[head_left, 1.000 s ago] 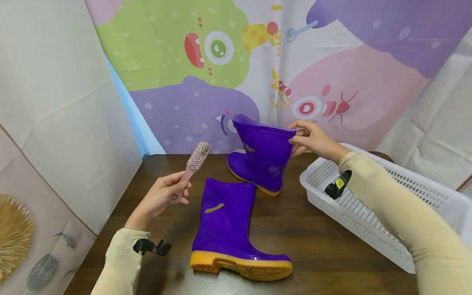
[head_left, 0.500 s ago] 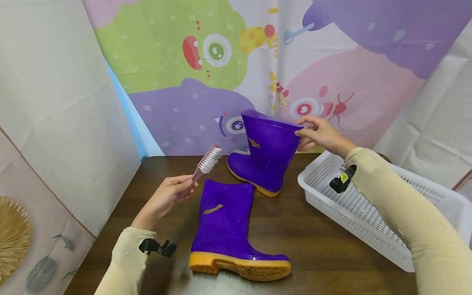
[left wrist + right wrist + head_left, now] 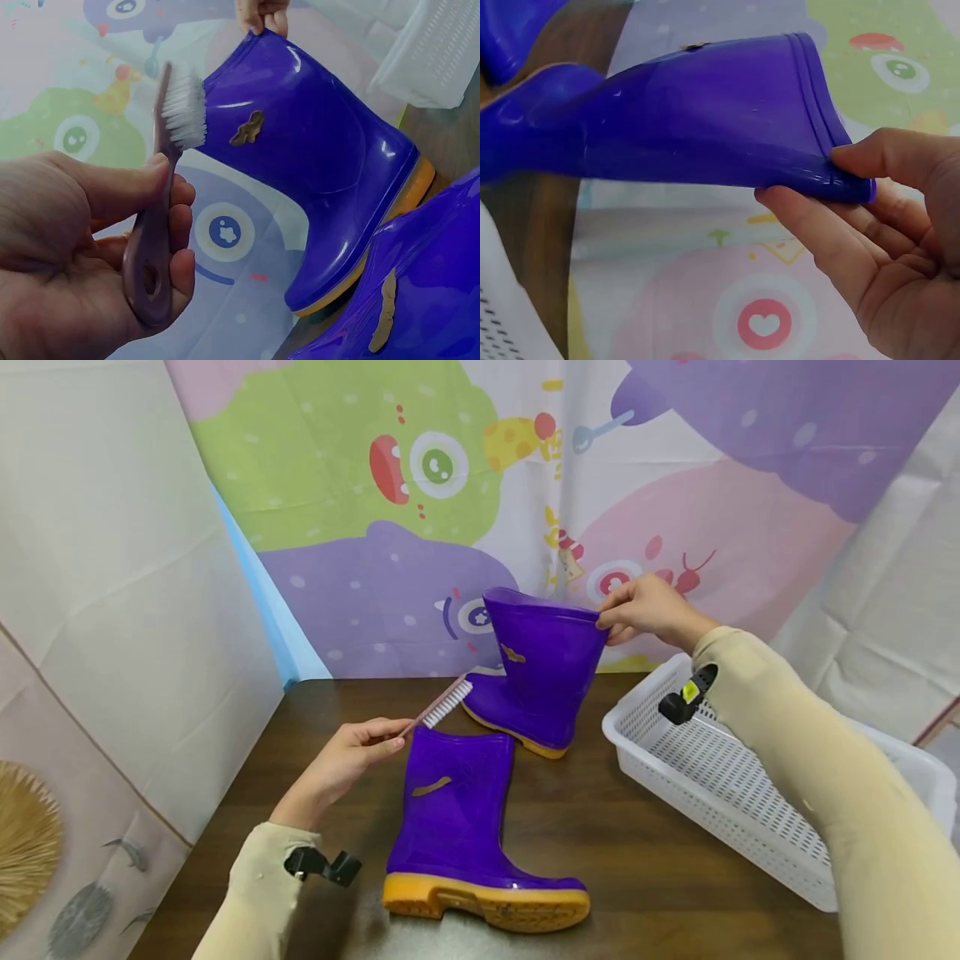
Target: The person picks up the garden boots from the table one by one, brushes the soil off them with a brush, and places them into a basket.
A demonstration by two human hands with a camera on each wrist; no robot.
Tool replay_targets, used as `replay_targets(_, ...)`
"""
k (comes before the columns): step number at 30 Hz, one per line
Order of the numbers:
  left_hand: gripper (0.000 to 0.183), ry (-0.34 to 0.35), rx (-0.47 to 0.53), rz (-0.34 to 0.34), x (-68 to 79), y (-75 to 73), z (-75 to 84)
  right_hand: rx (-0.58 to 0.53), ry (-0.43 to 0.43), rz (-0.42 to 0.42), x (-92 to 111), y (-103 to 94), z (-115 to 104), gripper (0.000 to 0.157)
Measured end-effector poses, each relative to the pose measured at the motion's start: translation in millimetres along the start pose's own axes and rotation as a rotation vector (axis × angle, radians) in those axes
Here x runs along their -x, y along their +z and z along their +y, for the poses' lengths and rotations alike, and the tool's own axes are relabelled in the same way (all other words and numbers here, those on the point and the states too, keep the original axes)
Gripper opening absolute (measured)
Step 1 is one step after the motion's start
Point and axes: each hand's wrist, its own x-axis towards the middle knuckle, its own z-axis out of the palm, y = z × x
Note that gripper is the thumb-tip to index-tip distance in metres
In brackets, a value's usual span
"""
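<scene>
Looks forward and down from the head, well back, across the table [image 3: 622, 835] to the patterned backdrop [image 3: 375, 593]. Peers from the left wrist, close past the left hand [image 3: 90, 240] and brush [image 3: 148, 255], toward the rear boot [image 3: 292, 142], tilted against the head view. Faces that boot's shaft sideways-on from the right wrist, close behind the right hand [image 3: 907, 232], sharing boot and backdrop with both others.

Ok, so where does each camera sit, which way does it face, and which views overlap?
Head: worn on the head, facing forward and down over the table to the backdrop; left grip, right grip and both sleeves show.
Left wrist: on that wrist, facing past the left grip and its brush toward the rear boot; the right grip shows at top.
Right wrist: on that wrist, facing the right grip pinching the rear boot's rim.
Shared: both wrist views show the rear boot and backdrop.
</scene>
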Motion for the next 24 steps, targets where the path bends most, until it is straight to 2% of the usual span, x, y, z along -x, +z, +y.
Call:
replay_targets(7,0.037,0.062,-0.066,0.094,-0.1,2.4,-1.5,-0.177,0.040,-0.038,-11,-1.2,-3,0.016)
replay_targets(15,0.034,0.181,-0.141,0.248,-3.0,5.5,0.7,-0.132,0.010,0.006,-20,9.4,-18,0.026)
replay_targets(18,0.033,0.211,-0.204,0.288,-1.9,8.4,6.8,-0.132,0.004,0.028,-21,11.5,-24,0.025)
replay_targets(24,0.032,0.261,-0.275,0.343,7.4,21.4,33.7,-0.154,-0.010,0.057,-22,11.2,-36,0.024)
